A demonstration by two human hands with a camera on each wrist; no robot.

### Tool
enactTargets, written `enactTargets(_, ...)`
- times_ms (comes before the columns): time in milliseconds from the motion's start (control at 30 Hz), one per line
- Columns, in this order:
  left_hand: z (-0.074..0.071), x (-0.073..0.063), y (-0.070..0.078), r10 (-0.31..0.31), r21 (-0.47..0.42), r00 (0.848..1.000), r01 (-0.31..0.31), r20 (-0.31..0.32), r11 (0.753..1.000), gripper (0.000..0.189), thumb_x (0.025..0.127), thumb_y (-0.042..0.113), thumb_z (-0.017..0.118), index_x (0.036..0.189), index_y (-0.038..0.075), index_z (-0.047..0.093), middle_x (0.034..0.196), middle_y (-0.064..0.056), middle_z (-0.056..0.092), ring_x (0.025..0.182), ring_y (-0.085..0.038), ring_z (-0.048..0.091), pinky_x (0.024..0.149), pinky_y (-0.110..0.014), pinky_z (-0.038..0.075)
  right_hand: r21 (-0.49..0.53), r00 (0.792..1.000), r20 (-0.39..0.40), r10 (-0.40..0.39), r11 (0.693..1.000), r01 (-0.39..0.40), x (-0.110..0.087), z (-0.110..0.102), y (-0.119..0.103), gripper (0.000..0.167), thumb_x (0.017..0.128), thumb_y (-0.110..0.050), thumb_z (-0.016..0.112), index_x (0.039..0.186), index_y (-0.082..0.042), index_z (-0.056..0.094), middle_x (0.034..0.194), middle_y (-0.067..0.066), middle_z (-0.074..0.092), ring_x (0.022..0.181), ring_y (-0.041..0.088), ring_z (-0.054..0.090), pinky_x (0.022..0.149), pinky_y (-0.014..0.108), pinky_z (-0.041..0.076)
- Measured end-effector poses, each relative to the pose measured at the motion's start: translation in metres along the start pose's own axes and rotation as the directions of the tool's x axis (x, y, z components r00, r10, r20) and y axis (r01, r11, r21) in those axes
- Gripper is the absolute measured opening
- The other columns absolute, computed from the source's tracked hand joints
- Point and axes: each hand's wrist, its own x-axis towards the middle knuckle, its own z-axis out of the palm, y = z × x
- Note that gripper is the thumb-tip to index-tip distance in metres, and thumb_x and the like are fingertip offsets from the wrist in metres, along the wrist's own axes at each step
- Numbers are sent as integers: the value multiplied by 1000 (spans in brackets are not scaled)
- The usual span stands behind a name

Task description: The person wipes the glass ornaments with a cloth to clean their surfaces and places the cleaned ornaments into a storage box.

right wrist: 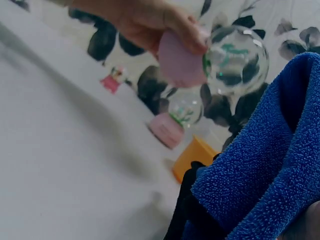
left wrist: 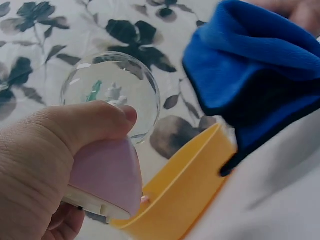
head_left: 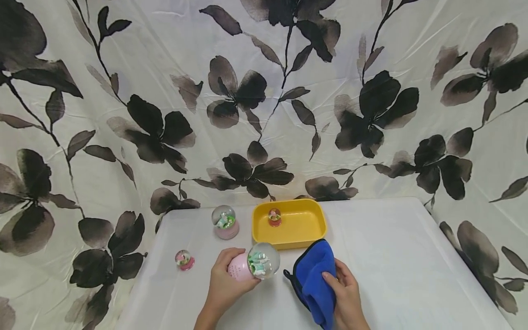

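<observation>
My left hand (head_left: 231, 279) grips a snow globe (head_left: 263, 261) by its pink base, with the clear dome tipped over toward the right. Green and white figures show inside the dome. In the left wrist view the thumb lies across the base and the lower dome of the snow globe (left wrist: 110, 170). My right hand (head_left: 348, 291) holds a blue cloth (head_left: 315, 279) with black edging and a small black loop, thumb on top. The cloth hangs beside the dome, with a gap between them. In the right wrist view the folded blue cloth (right wrist: 265, 155) hides most of that hand.
A yellow tray (head_left: 305, 240) at the table's back holds a tiny snow globe (head_left: 274, 217). Left of it stands another large snow globe (head_left: 225, 222) on a pink base. A second tiny snow globe (head_left: 184, 260) sits farther left on the white table (head_left: 412, 266). Floral fabric (head_left: 313, 137) hangs behind.
</observation>
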Motion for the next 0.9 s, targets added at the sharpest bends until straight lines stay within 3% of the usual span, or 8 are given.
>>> enactTargets(233,14,-5,5,9,11,998,-10,64,1000,73,48,42,96,111,24,63,113,13,55,101,-12,55,88,-33,51,35,1000,30,-2,999,1,-4,6,-6,49,87,-8,70,131,-3,50,123,9,56,111,21,56,91,32,49)
enactTargets(500,29,-6,6,12,33,988,-17,154,999,75,46,36,98,113,25,65,112,13,52,101,-12,54,87,-34,51,58,993,113,-41,998,35,-8,14,-13,38,88,0,66,125,-7,56,119,6,57,109,19,56,90,31,49)
enactTargets(767,43,-6,10,37,61,978,-50,205,997,74,52,42,96,116,23,64,112,12,51,101,-12,53,85,-31,52,-78,977,208,-35,996,52,-3,24,-9,55,84,-4,73,133,3,50,133,15,49,119,20,50,95,26,45)
enactTargets(900,46,-7,12,43,58,974,-57,221,997,72,53,45,94,116,25,64,111,13,52,101,-10,54,85,-31,52,-108,965,260,-47,991,77,1,22,-2,59,83,-2,72,138,1,48,138,16,47,123,23,47,97,26,43)
